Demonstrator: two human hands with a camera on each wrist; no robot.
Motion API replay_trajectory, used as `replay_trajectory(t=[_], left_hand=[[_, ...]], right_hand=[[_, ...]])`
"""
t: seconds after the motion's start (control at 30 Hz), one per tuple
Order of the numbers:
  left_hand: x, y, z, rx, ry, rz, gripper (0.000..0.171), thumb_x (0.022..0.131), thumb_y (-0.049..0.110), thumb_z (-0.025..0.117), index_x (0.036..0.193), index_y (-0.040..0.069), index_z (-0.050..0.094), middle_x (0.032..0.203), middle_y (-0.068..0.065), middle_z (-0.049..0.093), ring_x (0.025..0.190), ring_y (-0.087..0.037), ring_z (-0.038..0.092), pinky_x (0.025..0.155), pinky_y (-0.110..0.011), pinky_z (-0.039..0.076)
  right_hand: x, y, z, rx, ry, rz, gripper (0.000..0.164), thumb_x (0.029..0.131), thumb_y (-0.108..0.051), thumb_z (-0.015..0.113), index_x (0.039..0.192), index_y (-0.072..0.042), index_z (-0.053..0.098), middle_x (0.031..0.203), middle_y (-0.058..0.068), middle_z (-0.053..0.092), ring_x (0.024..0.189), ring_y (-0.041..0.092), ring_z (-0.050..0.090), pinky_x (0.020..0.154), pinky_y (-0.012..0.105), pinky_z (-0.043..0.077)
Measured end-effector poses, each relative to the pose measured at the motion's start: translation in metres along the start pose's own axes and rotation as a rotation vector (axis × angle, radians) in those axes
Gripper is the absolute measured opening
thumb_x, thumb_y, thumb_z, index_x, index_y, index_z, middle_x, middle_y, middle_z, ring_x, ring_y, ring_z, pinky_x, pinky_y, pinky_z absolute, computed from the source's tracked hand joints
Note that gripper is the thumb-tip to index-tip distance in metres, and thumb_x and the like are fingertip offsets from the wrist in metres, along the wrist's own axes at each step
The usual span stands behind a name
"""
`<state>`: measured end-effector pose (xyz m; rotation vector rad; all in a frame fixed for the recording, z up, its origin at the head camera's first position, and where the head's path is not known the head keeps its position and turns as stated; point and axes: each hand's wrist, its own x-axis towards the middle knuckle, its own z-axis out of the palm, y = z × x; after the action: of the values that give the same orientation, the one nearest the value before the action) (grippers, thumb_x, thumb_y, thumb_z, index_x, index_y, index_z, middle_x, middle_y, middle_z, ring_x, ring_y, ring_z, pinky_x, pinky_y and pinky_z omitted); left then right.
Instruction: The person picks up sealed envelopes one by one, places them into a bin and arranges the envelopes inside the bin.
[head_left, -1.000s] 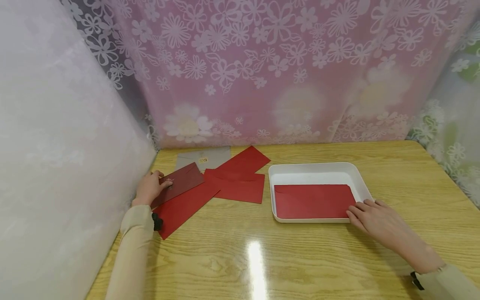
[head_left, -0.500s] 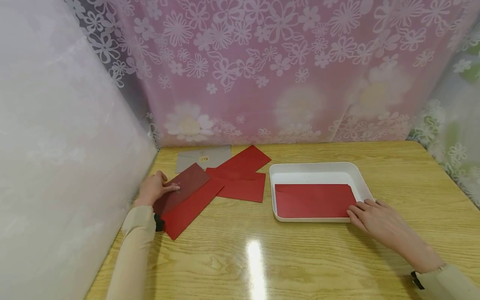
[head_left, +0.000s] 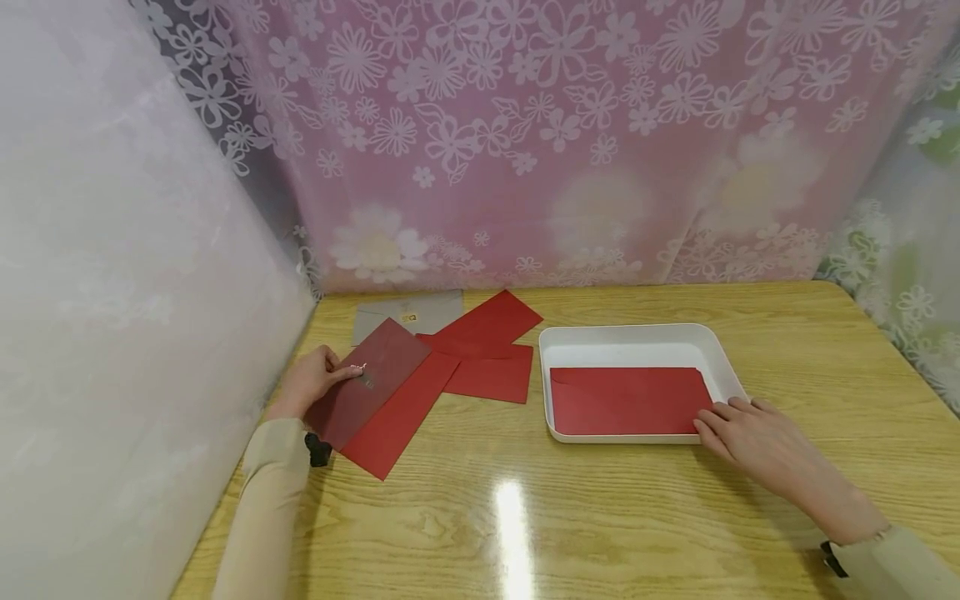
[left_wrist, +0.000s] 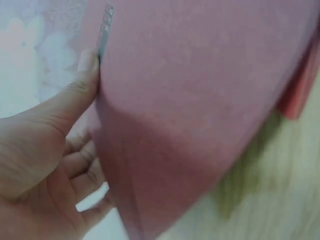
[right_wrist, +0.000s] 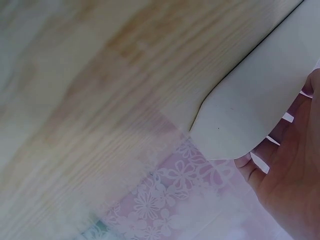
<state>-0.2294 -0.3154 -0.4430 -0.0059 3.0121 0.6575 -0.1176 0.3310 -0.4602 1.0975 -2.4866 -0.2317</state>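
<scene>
We pinch maroon envelope by left long edge in left grip; envelope lies right of grip, overlapping red envelope, long axis slanting away rightward. White tray well apart, right across bench; our right grip holds its near right corner.

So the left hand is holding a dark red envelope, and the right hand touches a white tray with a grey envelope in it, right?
Not quite: the head view shows a bright red envelope in the white tray, not a grey one. The left hand holds the dark red envelope, and the right hand touches the tray.
</scene>
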Motion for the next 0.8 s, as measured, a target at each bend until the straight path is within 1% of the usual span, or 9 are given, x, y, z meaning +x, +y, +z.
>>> replay_trajectory(t=[0.1, 0.27, 0.4, 0.47, 0.53, 0.57, 0.63, 0.7, 0.8], left_hand=[[0.0, 0.004, -0.002, -0.032, 0.085, 0.066, 0.041, 0.093, 0.038, 0.075, 0.1, 0.002, 0.057, 0.091, -0.017, 0.067, 0.08, -0.03, 0.063, 0.071, -0.043, 0.051], [0.004, 0.012, -0.001, -0.039, 0.271, 0.216, 0.028, 0.098, 0.031, 0.068, 0.108, 0.005, 0.064, 0.089, -0.014, 0.07, 0.075, -0.028, 0.065, 0.067, -0.045, 0.052], [0.004, 0.023, -0.003, 0.002, 0.411, 0.296, 0.02, 0.101, 0.029, 0.064, 0.098, 0.01, 0.068, 0.076, -0.007, 0.065, 0.062, -0.021, 0.056, 0.058, -0.038, 0.044], [0.004, 0.029, -0.005, 0.029, 0.459, 0.313, 0.022, 0.102, 0.031, 0.063, 0.092, 0.011, 0.066, 0.071, -0.004, 0.06, 0.061, -0.02, 0.052, 0.058, -0.037, 0.04], [0.004, 0.035, -0.008, 0.053, 0.494, 0.326, 0.024, 0.102, 0.032, 0.063, 0.089, 0.012, 0.065, 0.07, -0.004, 0.057, 0.062, -0.021, 0.051, 0.059, -0.037, 0.039], [0.004, 0.039, -0.009, 0.063, 0.507, 0.333, 0.024, 0.102, 0.032, 0.064, 0.088, 0.012, 0.064, 0.069, -0.004, 0.057, 0.062, -0.022, 0.051, 0.059, -0.038, 0.04], [0.004, 0.047, -0.012, 0.082, 0.536, 0.357, 0.025, 0.101, 0.033, 0.065, 0.086, 0.012, 0.064, 0.071, -0.005, 0.058, 0.065, -0.024, 0.053, 0.06, -0.039, 0.041], [0.004, 0.056, -0.015, 0.1, 0.558, 0.397, 0.026, 0.1, 0.032, 0.066, 0.085, 0.011, 0.063, 0.071, -0.007, 0.058, 0.066, -0.027, 0.054, 0.061, -0.042, 0.043], [0.004, 0.071, -0.019, 0.132, 0.586, 0.474, 0.026, 0.099, 0.03, 0.068, 0.084, 0.01, 0.062, 0.073, -0.008, 0.059, 0.071, -0.029, 0.057, 0.065, -0.044, 0.046]], right_hand=[[-0.001, 0.0, 0.001, -0.011, 0.028, -0.013, 0.086, 0.108, -0.028, -0.009, 0.103, -0.001, 0.072, 0.098, 0.011, 0.07, 0.085, 0.032, 0.063, 0.072, 0.048, 0.055], [0.0, 0.001, 0.001, -0.013, 0.044, -0.009, 0.085, 0.108, -0.028, -0.008, 0.102, -0.001, 0.072, 0.096, 0.011, 0.069, 0.083, 0.031, 0.062, 0.07, 0.046, 0.054], [0.0, 0.001, 0.0, -0.019, 0.017, -0.013, 0.087, 0.107, -0.028, -0.011, 0.104, -0.001, 0.072, 0.098, 0.01, 0.069, 0.084, 0.031, 0.062, 0.071, 0.046, 0.054], [-0.001, 0.002, 0.0, -0.019, 0.004, -0.018, 0.082, 0.11, -0.026, -0.006, 0.105, -0.001, 0.072, 0.1, 0.011, 0.069, 0.086, 0.032, 0.062, 0.072, 0.046, 0.054], [-0.001, 0.002, 0.0, -0.018, -0.014, -0.02, 0.056, 0.114, -0.016, 0.018, 0.107, -0.002, 0.072, 0.102, 0.011, 0.07, 0.088, 0.032, 0.062, 0.075, 0.047, 0.054], [-0.002, 0.002, 0.0, -0.018, -0.021, -0.02, 0.055, 0.114, -0.016, 0.019, 0.108, -0.002, 0.072, 0.102, 0.011, 0.07, 0.089, 0.032, 0.063, 0.075, 0.047, 0.054], [-0.002, 0.002, 0.0, -0.009, -0.036, -0.01, 0.027, 0.105, -0.009, 0.046, 0.109, -0.002, 0.072, 0.103, 0.011, 0.07, 0.091, 0.033, 0.063, 0.078, 0.048, 0.054], [-0.002, 0.002, 0.0, -0.009, -0.047, -0.004, 0.02, 0.096, -0.006, 0.057, 0.109, -0.003, 0.072, 0.104, 0.011, 0.07, 0.092, 0.033, 0.063, 0.079, 0.049, 0.055], [-0.003, 0.001, 0.001, -0.001, -0.042, 0.008, 0.029, 0.107, -0.013, 0.045, 0.109, -0.003, 0.072, 0.104, 0.011, 0.07, 0.092, 0.033, 0.063, 0.079, 0.049, 0.054]])
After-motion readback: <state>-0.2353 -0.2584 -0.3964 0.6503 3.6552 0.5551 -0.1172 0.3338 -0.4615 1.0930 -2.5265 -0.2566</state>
